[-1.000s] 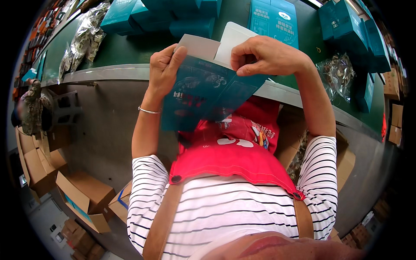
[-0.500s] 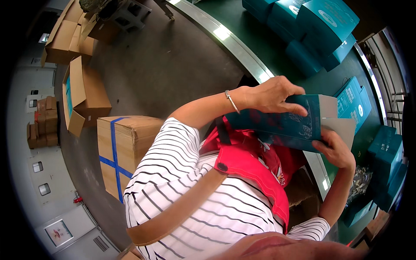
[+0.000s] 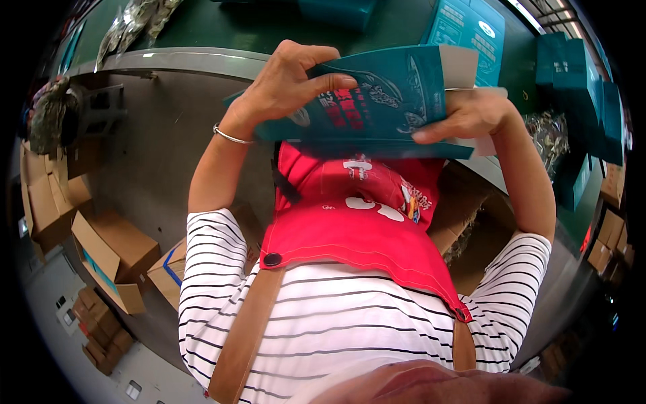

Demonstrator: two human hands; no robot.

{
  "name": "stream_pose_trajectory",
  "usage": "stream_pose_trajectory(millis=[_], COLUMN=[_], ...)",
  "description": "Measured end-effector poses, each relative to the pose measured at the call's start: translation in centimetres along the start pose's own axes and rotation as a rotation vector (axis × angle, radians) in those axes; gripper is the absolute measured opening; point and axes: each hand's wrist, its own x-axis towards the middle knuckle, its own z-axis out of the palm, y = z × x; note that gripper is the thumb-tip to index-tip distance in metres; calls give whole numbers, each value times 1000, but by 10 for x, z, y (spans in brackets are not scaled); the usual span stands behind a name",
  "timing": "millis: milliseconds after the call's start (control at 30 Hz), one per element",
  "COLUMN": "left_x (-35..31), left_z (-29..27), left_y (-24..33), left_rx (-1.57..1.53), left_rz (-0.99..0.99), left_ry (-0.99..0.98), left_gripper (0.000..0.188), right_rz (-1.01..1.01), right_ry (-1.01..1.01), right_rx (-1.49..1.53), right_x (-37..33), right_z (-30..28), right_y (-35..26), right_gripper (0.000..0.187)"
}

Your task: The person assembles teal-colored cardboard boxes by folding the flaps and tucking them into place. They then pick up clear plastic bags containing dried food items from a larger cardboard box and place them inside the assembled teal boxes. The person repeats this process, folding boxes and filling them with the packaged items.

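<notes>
Between my hands is a teal cardboard box with printed pictures, held in front of my red apron. Pale inner flaps stick out at its right end, and a teal flap hangs along its lower edge. My left hand, with a bangle at the wrist, grips the upper left part, thumb across the printed face and fingers mostly hidden behind. At the right end my right hand is closed on the box beside the flaps, its thumb side over the front; the other fingers are partly hidden.
Ahead runs a green worktable with a metal edge. Flat teal cartons lie on it, with teal boxes and clear-wrapped packets at the right. Brown cartons stand on the left floor; an open carton is beside my apron.
My view and body have turned to the right, toward the table. The box stays in both hands and has tilted, its printed face now showing more. My right hand has shifted up at the flap end.
</notes>
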Motion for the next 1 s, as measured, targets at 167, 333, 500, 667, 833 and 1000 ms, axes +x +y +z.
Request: stream_pose_trajectory(millis=[167,333,500,667,833,1000], left_x=[12,-28,-50,-54,-64,-64], left_z=[13,27,45,52,60,65], left_y=[-15,11,4,14,21,27], left_rx=[333,684,707,593,665,729], left_rz=[391,453,304,225,221,287], left_ry=[375,266,44,-118,-154,-96], left_gripper=[37,85,110,136,119,89], right_rz=[23,-172,-339,-460,-351,-416], right_ry=[165,252,108,-92,-132,-120], right_rx=[419,952,1186,1258,1383,1374], right_x=[2,3,8,23,31,28], right_z=[15,31,47,67,84,93], right_y=[9,54,67,63,67,75], right_gripper=[54,50,51,56,57,73])
